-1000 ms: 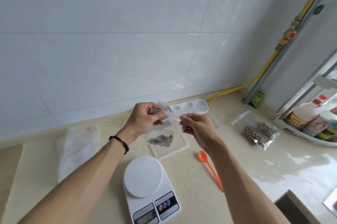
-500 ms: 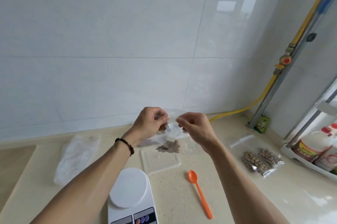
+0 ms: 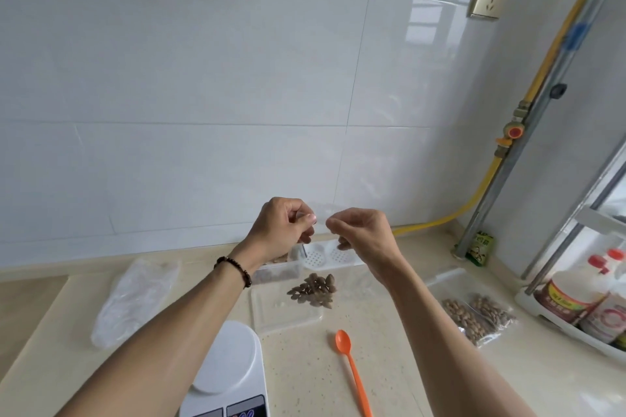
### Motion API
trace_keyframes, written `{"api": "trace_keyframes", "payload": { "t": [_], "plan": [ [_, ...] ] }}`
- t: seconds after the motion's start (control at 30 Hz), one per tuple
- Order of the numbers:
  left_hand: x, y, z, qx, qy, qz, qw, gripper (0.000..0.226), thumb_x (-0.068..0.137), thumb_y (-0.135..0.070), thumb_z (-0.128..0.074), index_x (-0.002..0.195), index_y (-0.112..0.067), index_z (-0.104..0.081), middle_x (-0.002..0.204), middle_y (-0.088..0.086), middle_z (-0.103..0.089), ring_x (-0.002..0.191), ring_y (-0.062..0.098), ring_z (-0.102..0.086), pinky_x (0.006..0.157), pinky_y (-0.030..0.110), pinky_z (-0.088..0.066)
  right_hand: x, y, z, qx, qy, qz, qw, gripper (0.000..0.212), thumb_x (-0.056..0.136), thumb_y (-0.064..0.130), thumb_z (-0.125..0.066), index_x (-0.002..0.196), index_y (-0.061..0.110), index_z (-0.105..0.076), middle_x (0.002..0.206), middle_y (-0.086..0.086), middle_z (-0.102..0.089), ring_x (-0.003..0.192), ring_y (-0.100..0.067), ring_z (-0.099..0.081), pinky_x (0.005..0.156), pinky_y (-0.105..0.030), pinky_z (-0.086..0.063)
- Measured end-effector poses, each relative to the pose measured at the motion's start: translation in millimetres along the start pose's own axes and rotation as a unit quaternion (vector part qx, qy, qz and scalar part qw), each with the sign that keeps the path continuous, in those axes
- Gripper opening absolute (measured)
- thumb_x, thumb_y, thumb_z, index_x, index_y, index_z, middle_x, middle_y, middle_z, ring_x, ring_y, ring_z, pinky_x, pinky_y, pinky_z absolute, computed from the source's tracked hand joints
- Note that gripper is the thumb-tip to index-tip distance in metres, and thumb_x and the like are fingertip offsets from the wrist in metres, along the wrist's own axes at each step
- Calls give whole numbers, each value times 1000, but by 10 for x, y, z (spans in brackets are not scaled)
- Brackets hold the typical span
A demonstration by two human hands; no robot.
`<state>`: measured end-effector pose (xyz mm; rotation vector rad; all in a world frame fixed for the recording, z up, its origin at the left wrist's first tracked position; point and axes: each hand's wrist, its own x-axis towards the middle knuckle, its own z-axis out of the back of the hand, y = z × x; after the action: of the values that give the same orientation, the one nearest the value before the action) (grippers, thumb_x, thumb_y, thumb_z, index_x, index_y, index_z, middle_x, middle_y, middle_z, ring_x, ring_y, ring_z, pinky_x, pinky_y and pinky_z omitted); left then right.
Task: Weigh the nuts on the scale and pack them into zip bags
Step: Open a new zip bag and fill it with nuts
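Nearby: orange spoon (image 3: 352,372), scale (image 3: 227,370), filled zip bags (image 3: 478,315) on counter (image 3: 315,379)

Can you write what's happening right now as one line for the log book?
step: sealing zip bag | left hand: pinches bag top | right hand: pinches bag top | nuts: inside bag | scale: bare | orange spoon: on counter

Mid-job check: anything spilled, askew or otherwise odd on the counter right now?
Nothing looks spilled. The nuts hang inside the clear zip bag that the left hand and right hand pinch at its top. Filled bags lie at right, the orange spoon beside the scale.
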<state>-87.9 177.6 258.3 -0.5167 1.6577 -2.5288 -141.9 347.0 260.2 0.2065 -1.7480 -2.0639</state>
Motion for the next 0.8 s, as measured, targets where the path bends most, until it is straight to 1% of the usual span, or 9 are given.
{"api": "trace_keyframes", "payload": {
  "t": [0.07, 0.13, 0.2, 0.33, 0.43, 0.53, 0.63, 0.7, 0.8],
  "plan": [
    [10, -23, -11, -13, 19, 3, 1000, 14, 91, -8, -64, 79, -6, -69, 67, 7, -70, 61, 21, -69, 57, 24, -53, 22, 27, 3, -56, -6, 15, 998, 13, 86, 11, -71, 76, 4, -71, 67, -5, -64, 58, -10, -54, 58, -26, -52],
    [33, -34, 20, -31, 49, 11, 998, 11, 90, -6, -65, 81, -2, -69, 69, 9, -71, 63, 22, -70, 56, 22, -52, 63, 18, 12, -128, -17, 28, 991, 14, 87, 14, -70, 75, 6, -71, 67, -7, -66, 56, -8, -54, 60, -32, -52],
    [60, -38, 53, -31, 66, 4, 997, 8, 89, -7, -67, 84, -2, -70, 73, 10, -71, 64, 21, -70, 56, 22, -52, 95, 25, 0, -155, -25, 29, 987, 13, 86, 17, -72, 76, 8, -73, 71, -7, -71, 57, -6, -56, 62, -35, -54],
    [136, -14, 80, -4, 48, -19, 999, 11, 91, -9, -64, 83, -10, -71, 73, 6, -70, 57, 17, -67, 54, 21, -51, 113, 97, -39, -84, -16, 18, 996, 14, 84, 16, -75, 83, 2, -73, 71, -8, -69, 57, -10, -57, 57, -24, -52],
    [212, 33, 129, -11, 25, -13, 1000, 15, 92, -8, -63, 79, -12, -69, 69, 5, -67, 56, 15, -65, 54, 23, -50, 138, 58, -45, -29, -38, 2, 999, 21, 89, 15, -70, 85, -5, -69, 68, -7, -64, 60, -13, -58, 60, -25, -54],
    [269, 111, 210, -24, 50, 8, 998, 13, 92, -7, -63, 80, -9, -68, 70, 6, -68, 59, 19, -67, 56, 25, -52, 203, -10, -90, -99, -51, 16, 994, 18, 91, 14, -67, 77, 2, -68, 63, -3, -60, 55, -12, -57, 59, -28, -52],
    [326, 194, 283, -30, 101, 18, 994, 9, 90, -8, -66, 85, -2, -70, 74, 11, -70, 65, 22, -70, 61, 27, -56, 278, -54, -147, -145, -62, 23, 987, 18, 89, 16, -69, 72, 10, -68, 58, 1, -58, 52, -10, -55, 54, -24, -49],
    [371, 237, 305, -24, 102, 13, 994, 9, 90, -10, -66, 87, -3, -71, 76, 10, -72, 68, 23, -71, 63, 26, -57, 322, -99, -175, -118, -66, 14, 991, 18, 89, 15, -70, 73, 7, -69, 59, -1, -59, 53, -11, -55, 55, -24, -51],
    [457, 324, 334, -49, 68, 23, 996, 9, 90, -10, -66, 86, -4, -71, 77, 13, -73, 70, 24, -73, 63, 27, -57, 380, -202, -178, -44, -92, -13, 995, 18, 90, 14, -69, 74, 6, -69, 60, -3, -59, 56, -13, -54, 56, -25, -51]
  ]
}}
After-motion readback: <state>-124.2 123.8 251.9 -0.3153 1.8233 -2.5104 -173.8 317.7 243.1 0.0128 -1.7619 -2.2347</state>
